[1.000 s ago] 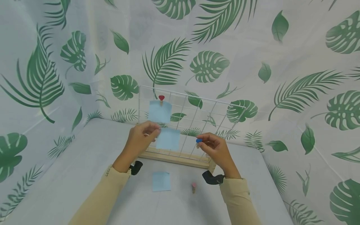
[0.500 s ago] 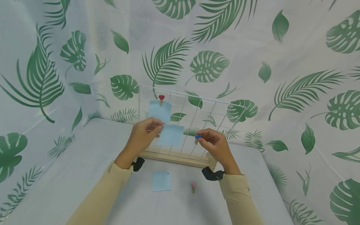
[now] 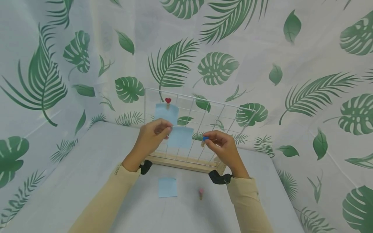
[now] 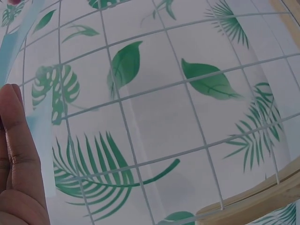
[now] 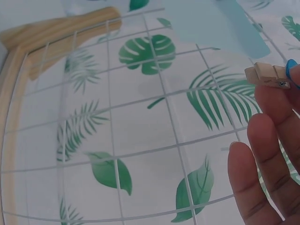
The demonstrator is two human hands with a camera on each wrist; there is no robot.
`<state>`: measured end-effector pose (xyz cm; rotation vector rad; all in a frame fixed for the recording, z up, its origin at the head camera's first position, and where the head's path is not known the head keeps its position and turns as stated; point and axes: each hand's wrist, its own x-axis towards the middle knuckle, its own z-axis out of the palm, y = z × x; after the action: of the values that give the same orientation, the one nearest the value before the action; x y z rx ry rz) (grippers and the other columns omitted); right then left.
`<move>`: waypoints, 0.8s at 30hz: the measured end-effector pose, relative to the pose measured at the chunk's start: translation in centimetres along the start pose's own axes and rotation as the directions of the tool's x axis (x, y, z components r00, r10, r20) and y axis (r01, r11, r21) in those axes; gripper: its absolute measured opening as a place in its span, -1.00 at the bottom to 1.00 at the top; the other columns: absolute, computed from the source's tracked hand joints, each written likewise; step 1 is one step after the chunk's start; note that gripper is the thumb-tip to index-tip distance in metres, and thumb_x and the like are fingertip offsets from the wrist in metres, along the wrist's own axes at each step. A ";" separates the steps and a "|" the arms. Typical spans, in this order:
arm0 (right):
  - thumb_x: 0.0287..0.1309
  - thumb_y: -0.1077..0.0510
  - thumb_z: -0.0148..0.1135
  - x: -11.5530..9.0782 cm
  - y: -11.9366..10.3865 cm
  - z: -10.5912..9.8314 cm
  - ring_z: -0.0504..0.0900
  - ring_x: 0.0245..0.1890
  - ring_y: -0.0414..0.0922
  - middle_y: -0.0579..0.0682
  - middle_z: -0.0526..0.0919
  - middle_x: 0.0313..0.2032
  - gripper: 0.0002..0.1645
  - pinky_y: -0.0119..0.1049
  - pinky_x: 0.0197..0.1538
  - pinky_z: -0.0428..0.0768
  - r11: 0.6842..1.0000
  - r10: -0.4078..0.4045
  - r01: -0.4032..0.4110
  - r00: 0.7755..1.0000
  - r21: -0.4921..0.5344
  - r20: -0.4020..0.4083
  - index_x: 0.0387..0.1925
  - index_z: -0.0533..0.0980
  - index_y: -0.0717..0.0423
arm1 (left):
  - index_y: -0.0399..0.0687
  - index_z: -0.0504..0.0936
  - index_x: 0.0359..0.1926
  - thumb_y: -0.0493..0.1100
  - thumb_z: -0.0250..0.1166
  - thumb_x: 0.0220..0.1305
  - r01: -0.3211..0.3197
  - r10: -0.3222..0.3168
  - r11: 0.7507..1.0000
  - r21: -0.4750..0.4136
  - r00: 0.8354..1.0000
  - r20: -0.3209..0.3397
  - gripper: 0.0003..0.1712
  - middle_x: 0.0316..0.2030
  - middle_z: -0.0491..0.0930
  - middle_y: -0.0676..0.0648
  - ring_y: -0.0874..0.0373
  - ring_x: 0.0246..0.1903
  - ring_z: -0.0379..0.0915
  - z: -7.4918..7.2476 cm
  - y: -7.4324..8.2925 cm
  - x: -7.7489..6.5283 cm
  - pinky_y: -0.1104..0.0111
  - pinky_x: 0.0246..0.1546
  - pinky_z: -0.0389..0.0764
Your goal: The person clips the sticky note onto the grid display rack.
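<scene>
My left hand [image 3: 154, 137] pinches a light blue paper sheet [image 3: 181, 137] by its upper left corner, in front of the white wire grid [image 3: 201, 113]. In my right hand [image 3: 222, 147], thumb and fingers pinch a small wooden clothespin [image 5: 267, 72] with a blue top, a little right of the sheet. Another blue sheet [image 3: 166, 112] hangs higher on the grid, fixed by a clothespin with a red heart [image 3: 168, 101]. The left wrist view shows only the edge of the held sheet [image 4: 41, 140] beside the fingers.
On the white table lie a third blue sheet [image 3: 167, 187] and a clothespin with a pink top [image 3: 201, 193], both in front of the grid. A wooden base [image 3: 182, 162] carries the grid. Leaf-printed fabric [image 3: 250, 38] hangs behind.
My left hand has moved up and to the right with the sheet, which now overlaps the grid higher up. My right hand has risen slightly with the blue-topped clothespin, now tilted more upright.
</scene>
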<state>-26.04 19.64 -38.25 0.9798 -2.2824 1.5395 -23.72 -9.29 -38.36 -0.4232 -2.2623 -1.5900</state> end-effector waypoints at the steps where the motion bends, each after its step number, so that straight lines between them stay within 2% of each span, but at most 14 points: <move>1: 0.34 0.50 0.25 0.1 0.0 0.0 0.70 -0.20 -0.33 -0.17 0.76 -0.19 -0.80 -0.51 -0.05 0.68 1.000 -0.001 0.001 1.000 -0.006 -0.002 -0.05 0.65 0.53 | -0.17 0.76 -0.01 -0.24 0.36 0.55 -0.005 0.005 1.000 0.005 1.000 -0.002 -0.88 -0.24 0.79 -0.08 0.08 -0.31 0.77 0.0 0.0 0.1 0.22 -0.15 0.80; 11: 0.36 0.48 0.26 0.5 -0.3 0.0 0.68 -0.18 -0.35 -0.07 0.79 -0.20 -0.80 -0.50 -0.05 0.68 1.000 -0.004 0.003 1.000 -0.027 -0.016 -0.05 0.69 0.45 | -0.18 0.76 0.00 -0.22 0.35 0.56 -0.040 0.040 0.999 0.027 0.999 0.008 -0.86 -0.24 0.81 -0.08 0.08 -0.31 0.77 0.3 0.4 1.1 0.17 -0.15 0.79; 18: 0.34 0.48 0.25 0.9 -0.6 0.0 0.69 -0.20 -0.36 0.30 0.76 -0.18 -0.80 -0.52 -0.08 0.68 0.999 -0.030 0.029 0.999 -0.045 -0.035 -0.06 0.69 0.45 | -0.18 0.75 0.01 -0.20 0.35 0.56 -0.029 0.029 0.999 0.039 1.000 0.001 -0.85 -0.21 0.81 -0.09 0.05 -0.29 0.79 0.5 0.6 1.3 0.10 -0.10 0.80; 24: 0.34 0.47 0.25 1.5 -0.8 -0.3 0.68 -0.19 -0.37 0.31 0.76 -0.16 -0.80 -0.52 -0.07 0.67 0.998 -0.030 0.028 0.999 -0.060 -0.038 -0.07 0.70 0.45 | -0.17 0.75 0.02 -0.20 0.36 0.56 -0.021 0.021 0.999 0.040 1.000 0.000 -0.85 -0.20 0.82 -0.09 0.04 -0.27 0.80 0.6 0.5 1.6 0.09 -0.10 0.81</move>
<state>-26.72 19.15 -36.77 0.9553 -2.2635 1.4573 -25.02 -8.51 -37.45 -0.4352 -2.2780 -1.5310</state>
